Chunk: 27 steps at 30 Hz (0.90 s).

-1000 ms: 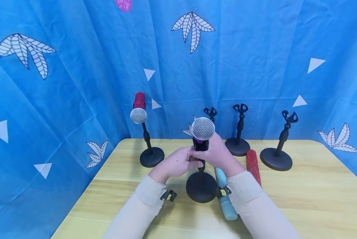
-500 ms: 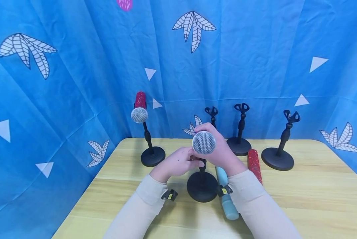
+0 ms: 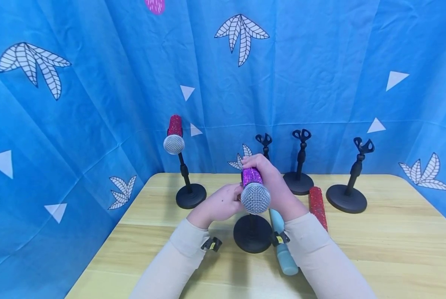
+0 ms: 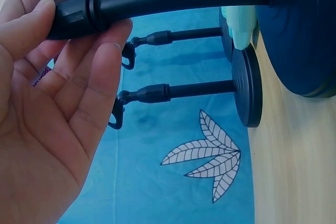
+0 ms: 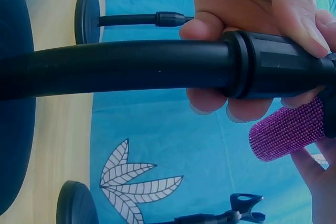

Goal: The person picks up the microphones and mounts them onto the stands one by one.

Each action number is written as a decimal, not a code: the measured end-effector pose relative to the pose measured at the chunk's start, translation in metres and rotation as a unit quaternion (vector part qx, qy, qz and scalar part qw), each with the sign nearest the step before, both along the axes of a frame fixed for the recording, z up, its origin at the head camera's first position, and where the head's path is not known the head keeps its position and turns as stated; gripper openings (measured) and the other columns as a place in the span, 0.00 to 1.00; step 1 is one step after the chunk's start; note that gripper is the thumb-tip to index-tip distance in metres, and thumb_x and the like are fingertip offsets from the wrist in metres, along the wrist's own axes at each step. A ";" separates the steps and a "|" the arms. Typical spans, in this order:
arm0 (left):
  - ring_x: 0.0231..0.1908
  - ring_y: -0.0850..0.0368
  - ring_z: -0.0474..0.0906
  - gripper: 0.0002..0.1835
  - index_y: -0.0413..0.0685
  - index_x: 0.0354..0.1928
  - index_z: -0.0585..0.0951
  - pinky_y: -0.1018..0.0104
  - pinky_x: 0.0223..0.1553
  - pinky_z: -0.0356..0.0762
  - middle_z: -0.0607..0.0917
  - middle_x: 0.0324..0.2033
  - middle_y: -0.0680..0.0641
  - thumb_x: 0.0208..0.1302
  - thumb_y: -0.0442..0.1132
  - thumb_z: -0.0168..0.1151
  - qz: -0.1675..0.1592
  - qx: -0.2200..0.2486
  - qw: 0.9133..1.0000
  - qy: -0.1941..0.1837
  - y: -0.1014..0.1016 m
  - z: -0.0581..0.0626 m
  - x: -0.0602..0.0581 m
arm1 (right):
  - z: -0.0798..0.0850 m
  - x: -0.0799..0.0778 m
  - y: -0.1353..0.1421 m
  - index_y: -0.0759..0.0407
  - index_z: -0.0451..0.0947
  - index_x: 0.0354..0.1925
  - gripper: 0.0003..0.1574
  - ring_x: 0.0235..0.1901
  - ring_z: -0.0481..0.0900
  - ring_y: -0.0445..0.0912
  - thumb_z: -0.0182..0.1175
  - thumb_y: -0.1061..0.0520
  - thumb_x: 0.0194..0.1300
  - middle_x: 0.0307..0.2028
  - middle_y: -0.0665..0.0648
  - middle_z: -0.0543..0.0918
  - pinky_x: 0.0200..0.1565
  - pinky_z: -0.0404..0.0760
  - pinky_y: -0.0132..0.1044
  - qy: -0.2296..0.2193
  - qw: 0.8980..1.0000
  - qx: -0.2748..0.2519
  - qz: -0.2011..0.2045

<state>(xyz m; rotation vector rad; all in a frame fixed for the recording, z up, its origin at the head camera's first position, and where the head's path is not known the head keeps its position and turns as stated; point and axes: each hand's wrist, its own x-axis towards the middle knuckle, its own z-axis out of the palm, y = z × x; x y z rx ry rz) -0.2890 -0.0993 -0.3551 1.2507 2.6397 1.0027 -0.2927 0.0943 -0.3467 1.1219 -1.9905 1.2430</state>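
Note:
A microphone with a glittery purple handle (image 3: 252, 176) and silver mesh head (image 3: 255, 198) sits atop a black microphone stand (image 3: 252, 238). The mesh head points down toward me. My left hand (image 3: 220, 203) grips the stand's collar (image 4: 76, 17) between thumb and fingers. Behind the handle, my right hand (image 3: 273, 187) is curled round the microphone near the clip, fingers over its upper side. In the right wrist view, the purple handle end (image 5: 286, 132) sticks out below the collar; the right hand (image 5: 321, 179) shows only partly at the edge.
To the left, another stand (image 3: 190, 196) bears a red glitter microphone (image 3: 174, 133). Stands with bare clips include the back one (image 3: 298, 182) and the right one (image 3: 346, 198); one is mostly hidden. A light blue cylinder (image 3: 287, 259) and red glittery one (image 3: 318, 207) lie by my right arm.
The microphone's mesh head has swung down toward me, bringing the purple handle into view. My right hand has shifted slightly lower; the left hand and stand base have stayed nearly in place.

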 end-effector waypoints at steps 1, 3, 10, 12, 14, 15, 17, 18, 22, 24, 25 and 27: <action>0.43 0.60 0.78 0.11 0.48 0.49 0.81 0.62 0.50 0.77 0.83 0.42 0.55 0.65 0.34 0.61 0.002 -0.003 1.000 0.006 0.000 0.000 0.000 | 0.000 0.000 0.000 0.56 0.71 0.53 0.35 0.64 0.71 0.52 0.78 0.67 0.50 0.58 0.59 0.76 0.63 0.72 0.52 0.002 1.000 0.000 -0.002; 0.40 0.59 0.77 0.10 0.48 0.46 0.81 0.63 0.47 0.76 0.82 0.39 0.55 0.64 0.33 0.60 0.004 -0.002 1.000 0.008 0.000 0.000 -0.001 | 0.000 -0.001 -0.001 0.57 0.72 0.52 0.32 0.65 0.71 0.53 0.76 0.68 0.53 0.57 0.58 0.76 0.64 0.72 0.51 0.010 1.000 0.001 -0.003; 0.38 0.57 0.75 0.08 0.48 0.44 0.80 0.63 0.44 0.75 0.81 0.36 0.53 0.65 0.32 0.58 0.017 -0.010 1.000 -0.004 -0.001 0.000 0.000 | 0.002 -0.001 -0.005 0.59 0.74 0.48 0.24 0.63 0.72 0.58 0.70 0.74 0.56 0.54 0.59 0.78 0.65 0.70 0.47 0.041 0.999 -0.016 0.012; 0.38 0.57 0.75 0.09 0.49 0.45 0.80 0.63 0.44 0.75 0.81 0.36 0.53 0.65 0.32 0.58 0.019 -0.011 1.000 -0.005 -0.001 0.000 0.001 | 0.002 -0.002 -0.005 0.60 0.74 0.47 0.25 0.62 0.72 0.59 0.70 0.75 0.55 0.54 0.59 0.78 0.65 0.69 0.45 0.046 0.999 -0.016 0.013; 0.39 0.57 0.75 0.10 0.48 0.47 0.80 0.62 0.44 0.75 0.81 0.37 0.53 0.65 0.32 0.58 0.016 -0.012 1.000 -0.001 -0.001 0.000 0.001 | 0.004 -0.004 -0.006 0.62 0.74 0.46 0.28 0.61 0.73 0.62 0.76 0.73 0.49 0.52 0.62 0.79 0.64 0.71 0.47 0.068 0.998 -0.004 0.008; 0.40 0.58 0.76 0.11 0.47 0.48 0.80 0.62 0.46 0.76 0.82 0.39 0.53 0.66 0.32 0.58 0.014 -0.011 1.000 -0.001 -0.001 -0.001 0.001 | 0.005 -0.003 -0.004 0.62 0.74 0.47 0.30 0.61 0.73 0.62 0.77 0.72 0.48 0.53 0.62 0.78 0.64 0.71 0.49 0.072 0.997 0.010 0.005; 0.41 0.58 0.77 0.13 0.46 0.51 0.80 0.62 0.47 0.77 0.83 0.42 0.52 0.66 0.31 0.58 0.010 -0.009 1.000 -0.003 -0.001 -0.001 0.001 | 0.008 -0.002 -0.002 0.61 0.73 0.50 0.35 0.63 0.72 0.62 0.79 0.71 0.46 0.55 0.62 0.77 0.63 0.73 0.53 0.078 0.996 0.045 -0.001; 0.42 0.58 0.78 0.14 0.45 0.53 0.80 0.62 0.48 0.77 0.84 0.43 0.52 0.67 0.31 0.58 0.009 -0.008 1.000 -0.005 -0.001 -0.001 0.001 | 0.010 -0.001 0.000 0.61 0.73 0.52 0.38 0.65 0.70 0.62 0.80 0.71 0.45 0.57 0.62 0.76 0.62 0.74 0.54 0.078 0.995 0.063 0.000; 0.41 0.59 0.79 0.15 0.44 0.55 0.80 0.63 0.47 0.78 0.84 0.44 0.51 0.68 0.32 0.58 0.010 -0.008 1.000 -0.007 -0.002 0.001 0.001 | 0.014 0.006 0.010 0.54 0.73 0.60 0.41 0.72 0.62 0.58 0.77 0.71 0.50 0.65 0.58 0.71 0.63 0.72 0.56 0.045 0.991 0.122 0.015; 0.39 0.59 0.79 0.14 0.44 0.54 0.79 0.63 0.44 0.78 0.84 0.41 0.51 0.67 0.31 0.58 0.010 -0.011 1.000 0.000 -0.002 0.002 0.000 | 0.015 0.007 0.011 0.55 0.75 0.60 0.39 0.72 0.60 0.60 0.75 0.72 0.52 0.66 0.59 0.70 0.64 0.70 0.56 0.045 0.991 0.127 0.026; 0.38 0.58 0.78 0.13 0.44 0.53 0.79 0.63 0.42 0.77 0.83 0.40 0.51 0.67 0.31 0.57 0.010 -0.011 1.000 0.003 -0.002 0.002 0.000 | 0.016 0.007 0.012 0.55 0.76 0.58 0.36 0.72 0.60 0.61 0.74 0.72 0.53 0.66 0.59 0.71 0.65 0.69 0.57 0.047 0.990 0.126 0.028; 0.35 0.57 0.76 0.13 0.44 0.52 0.78 0.63 0.39 0.76 0.82 0.37 0.51 0.66 0.30 0.57 0.010 -0.013 1.000 0.008 -0.002 0.002 0.000 | 0.016 0.007 0.011 0.56 0.77 0.55 0.31 0.72 0.60 0.62 0.72 0.73 0.55 0.66 0.60 0.71 0.66 0.67 0.57 0.057 0.990 0.122 0.031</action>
